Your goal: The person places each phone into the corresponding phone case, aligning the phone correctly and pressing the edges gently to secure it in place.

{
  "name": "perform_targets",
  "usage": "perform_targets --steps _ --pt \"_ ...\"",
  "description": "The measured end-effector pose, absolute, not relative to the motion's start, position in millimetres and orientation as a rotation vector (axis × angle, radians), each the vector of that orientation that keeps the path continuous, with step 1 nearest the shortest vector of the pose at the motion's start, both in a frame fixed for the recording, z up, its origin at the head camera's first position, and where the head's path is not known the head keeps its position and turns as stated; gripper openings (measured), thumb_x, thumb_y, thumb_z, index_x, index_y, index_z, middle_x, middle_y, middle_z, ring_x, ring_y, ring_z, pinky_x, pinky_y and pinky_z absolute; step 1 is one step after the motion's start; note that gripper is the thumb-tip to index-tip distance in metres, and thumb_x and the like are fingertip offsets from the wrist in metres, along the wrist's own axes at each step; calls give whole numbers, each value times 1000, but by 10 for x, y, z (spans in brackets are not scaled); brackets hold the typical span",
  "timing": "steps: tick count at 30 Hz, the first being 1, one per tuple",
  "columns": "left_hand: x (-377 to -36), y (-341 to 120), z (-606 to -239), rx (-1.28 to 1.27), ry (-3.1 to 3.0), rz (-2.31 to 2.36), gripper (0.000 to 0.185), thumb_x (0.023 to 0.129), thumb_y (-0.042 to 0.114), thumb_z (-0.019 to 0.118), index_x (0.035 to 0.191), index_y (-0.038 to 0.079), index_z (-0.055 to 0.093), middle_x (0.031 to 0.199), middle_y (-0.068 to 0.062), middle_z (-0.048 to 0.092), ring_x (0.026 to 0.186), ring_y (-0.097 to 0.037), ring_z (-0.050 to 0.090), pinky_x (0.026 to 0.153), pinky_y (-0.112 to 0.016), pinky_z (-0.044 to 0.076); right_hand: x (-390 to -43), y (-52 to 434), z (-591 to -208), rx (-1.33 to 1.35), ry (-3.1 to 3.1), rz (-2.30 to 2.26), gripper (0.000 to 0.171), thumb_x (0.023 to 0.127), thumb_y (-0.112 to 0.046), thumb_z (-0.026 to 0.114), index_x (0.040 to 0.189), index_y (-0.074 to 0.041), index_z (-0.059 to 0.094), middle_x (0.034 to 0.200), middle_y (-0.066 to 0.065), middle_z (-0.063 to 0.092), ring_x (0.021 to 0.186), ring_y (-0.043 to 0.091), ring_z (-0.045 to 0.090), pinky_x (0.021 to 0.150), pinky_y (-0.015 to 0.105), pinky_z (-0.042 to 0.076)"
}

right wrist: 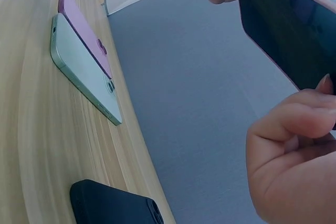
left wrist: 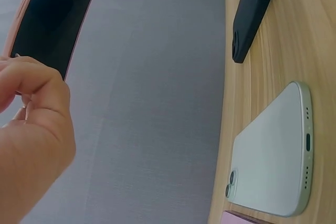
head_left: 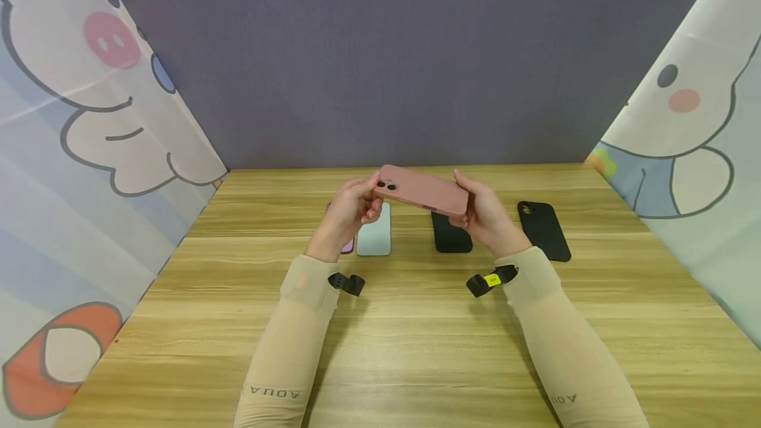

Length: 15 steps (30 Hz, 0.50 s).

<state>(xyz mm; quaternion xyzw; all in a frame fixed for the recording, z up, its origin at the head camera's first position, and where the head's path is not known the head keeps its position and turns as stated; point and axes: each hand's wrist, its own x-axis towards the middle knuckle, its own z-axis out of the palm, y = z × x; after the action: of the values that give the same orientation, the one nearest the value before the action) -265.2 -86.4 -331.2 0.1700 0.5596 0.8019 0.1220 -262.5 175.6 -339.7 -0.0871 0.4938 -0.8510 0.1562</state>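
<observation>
Both hands hold a phone in a pink case (head_left: 423, 190) level above the wooden table (head_left: 416, 335), back and camera lenses up. My left hand (head_left: 355, 207) grips the camera end and my right hand (head_left: 478, 211) grips the other end. The wrist views show the dark screen (left wrist: 50, 22) (right wrist: 294, 30) on its underside, with my left hand (left wrist: 31, 129) and my right hand (right wrist: 294, 150) curled at its ends. On the table below lie a pale green phone (head_left: 374, 230) (left wrist: 273, 156) (right wrist: 84, 74), a pink-purple phone (head_left: 347, 244) (right wrist: 84, 32) and a black case (head_left: 450, 233) (left wrist: 252, 11) (right wrist: 113, 203).
A second black case (head_left: 543, 230) lies to the right of my right hand. A grey back wall (head_left: 410, 58) and cartoon-printed side panels (head_left: 77, 150) enclose the table. Bare wood runs from my wrists to the near edge.
</observation>
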Motion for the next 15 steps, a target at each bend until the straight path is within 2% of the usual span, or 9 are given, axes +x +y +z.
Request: perform_targets --steps 6,8,13,15 --pt "-2657 -830 -3309 417 1723 2322 44 107 42 50 81 11 67 60 0 52 48 -9 41 46 -20 32 -2622 1762 -3404 -223 1379 -2476 39 110 -35 43 95 -12 71 64 0 68 45 11 39 46 23 30" --pt "-2658 -818 -3311 394 1753 2315 47 106 48 49 81 12 67 63 -1 54 50 -10 43 48 -22 34 -2621 1759 -3401 -216 1394 -2479 38 110 -36 43 95 -13 69 64 -1 66 46 11 38 46 23 30" --pt "-2640 -790 -3319 416 1731 2323 52 107 50 40 87 11 67 68 -2 57 54 -12 44 52 -25 36 -2604 1732 -3384 -197 1421 -2498 36 110 -37 43 91 -13 62 64 -1 62 47 12 37 47 23 30" --pt "-2626 -779 -3314 436 1719 2325 53 108 50 37 90 11 67 68 -2 58 54 -12 45 52 -24 37 -2592 1716 -3377 -187 1425 -2514 37 110 -37 43 92 -13 65 64 -1 63 47 11 38 47 23 30"
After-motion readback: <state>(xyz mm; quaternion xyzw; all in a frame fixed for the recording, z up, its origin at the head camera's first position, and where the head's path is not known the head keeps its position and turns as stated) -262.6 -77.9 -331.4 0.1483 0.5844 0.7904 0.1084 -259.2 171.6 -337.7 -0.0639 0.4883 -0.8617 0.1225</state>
